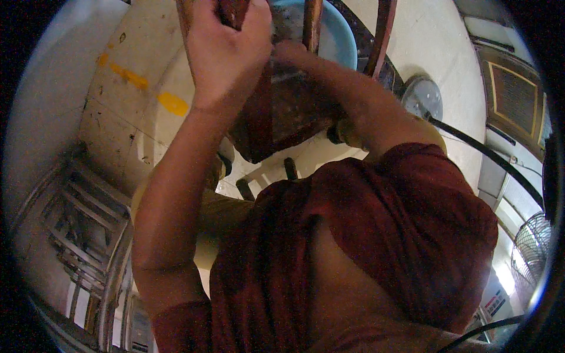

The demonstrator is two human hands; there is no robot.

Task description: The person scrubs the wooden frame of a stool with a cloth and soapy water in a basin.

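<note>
Near the top edge, my left hand (231, 57) is wrapped round a reddish-brown wooden bar (236, 15), whose upper end runs out of view. My right hand (289, 55) is beside it, low over a dark brown wooden piece (293, 106). Its fingers are dim and partly hidden, so I cannot tell what they grip. A brown wooden leg or post (312, 26) rises just past the right hand, and another (382, 39) stands further right. Behind them sits a light blue basin (348, 35), partly covered by the wood and my hands.
Wooden ladder-like frames (88, 229) stand at the left. Orange-yellow paint marks (172, 103) cross the pale floor. To the right are a round grey disc (423, 95), a black cable (490, 152) and a caged fan (532, 249). Two dark stubs (290, 168) show near my legs.
</note>
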